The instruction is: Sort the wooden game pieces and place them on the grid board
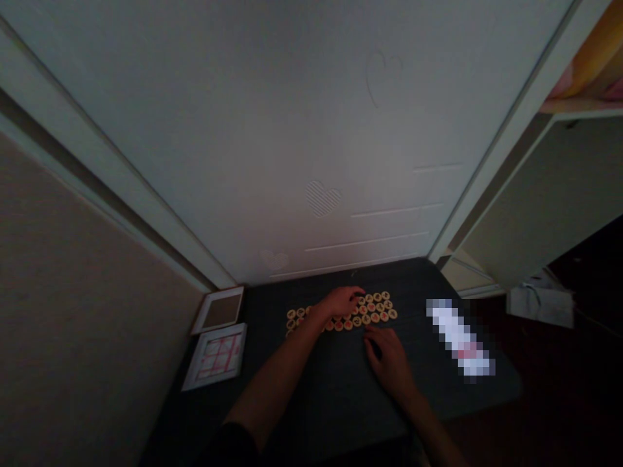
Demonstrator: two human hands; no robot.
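Observation:
Round wooden xiangqi pieces (375, 317), marked with red or dark characters, lie in tight rows on a dark-covered table (335, 389). My left hand (343, 302) reaches across the rows from the left, its forearm hiding some of the pieces. Its fingers are bent but apart at the back row, touching or just above the pieces there; no piece shows lifted in them. Just in front of the front row, my right hand (389, 357) rests on the table with thumb and fingers apart. Nothing is visible in it.
At the table's left end lie a framed tray (222, 311) and a white frame with a red grid (219, 355). A pixelated pale object (460, 337) lies to the right. A white panel with hearts (324, 198) rises behind the table. Papers (540, 301) lie beyond its right edge.

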